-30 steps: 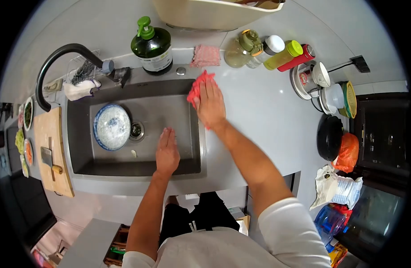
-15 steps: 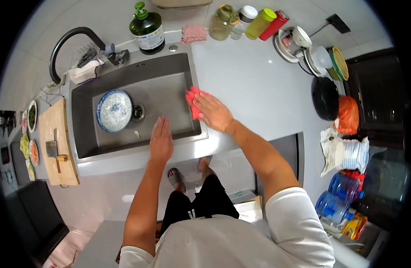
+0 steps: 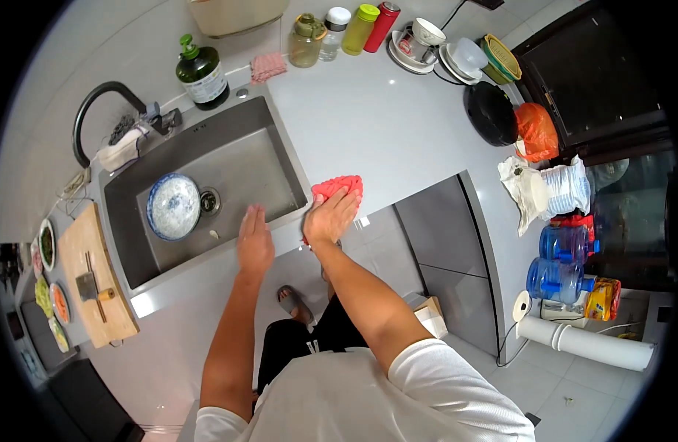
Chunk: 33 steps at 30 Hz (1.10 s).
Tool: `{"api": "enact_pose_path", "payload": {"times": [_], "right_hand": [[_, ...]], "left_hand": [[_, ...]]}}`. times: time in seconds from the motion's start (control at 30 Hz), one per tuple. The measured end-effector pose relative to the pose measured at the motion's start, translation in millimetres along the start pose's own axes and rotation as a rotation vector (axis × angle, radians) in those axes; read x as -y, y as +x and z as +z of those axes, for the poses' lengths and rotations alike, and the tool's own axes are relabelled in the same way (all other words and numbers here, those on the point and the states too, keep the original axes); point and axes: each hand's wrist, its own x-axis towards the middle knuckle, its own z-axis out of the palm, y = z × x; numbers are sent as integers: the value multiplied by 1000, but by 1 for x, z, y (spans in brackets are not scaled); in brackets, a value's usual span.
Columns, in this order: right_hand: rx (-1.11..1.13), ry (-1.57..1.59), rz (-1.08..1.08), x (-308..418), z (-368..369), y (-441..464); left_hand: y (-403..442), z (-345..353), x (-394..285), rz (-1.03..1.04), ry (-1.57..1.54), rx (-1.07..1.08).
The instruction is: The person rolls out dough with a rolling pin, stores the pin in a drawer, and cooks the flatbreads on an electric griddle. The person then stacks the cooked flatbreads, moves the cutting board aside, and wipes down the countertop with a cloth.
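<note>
My right hand [image 3: 333, 216] lies over a red cloth [image 3: 339, 188] and presses it on the counter's front edge, just right of the sink. Part of the cloth is hidden under the palm. Near the front rim of the grey sink [image 3: 228, 144], my left hand [image 3: 256, 239] hangs with its fingers stretched out and nothing in them. A blue-and-white bowl [image 3: 172, 207] rests in the sink beside the drain [image 3: 210, 200]. A small pale scrap [image 3: 214, 234] lies on the sink floor.
A black tap [image 3: 107, 88] and a green pump bottle [image 3: 201, 77] stand behind the sink. On the left, a cleaver [image 3: 92, 287] lies on a wooden board [image 3: 99, 317]. Several drink bottles, stacked dishes and a black pan [image 3: 491, 114] line the counter's back and right.
My right hand has brought the red cloth from the sink's right rim towards the counter's front edge. My left hand stays near the sink's front. The camera view has turned.
</note>
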Motion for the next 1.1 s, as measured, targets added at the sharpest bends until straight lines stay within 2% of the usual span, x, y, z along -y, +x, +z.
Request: {"api": "enact_pose_path", "payload": {"times": [0.07, 0.17, 0.47, 0.67, 0.8, 0.9, 1.1], "right_hand": [[-40, -49, 16, 7, 4, 16], [61, -46, -66, 14, 2, 57], [168, -54, -534, 88, 50, 216], [248, -21, -822, 150, 82, 295], [235, -50, -1051, 130, 75, 294], [303, 27, -1164, 84, 48, 258], [352, 155, -1162, -20, -10, 169]], "left_hand": [[7, 6, 1, 19, 37, 10], [25, 14, -2, -9, 21, 15], [89, 32, 5, -154, -86, -55], [107, 34, 9, -253, -13, -141], [99, 22, -8, -312, 16, -134], [85, 19, -18, -302, 25, -146], [57, 20, -28, -240, 2, -141]]}}
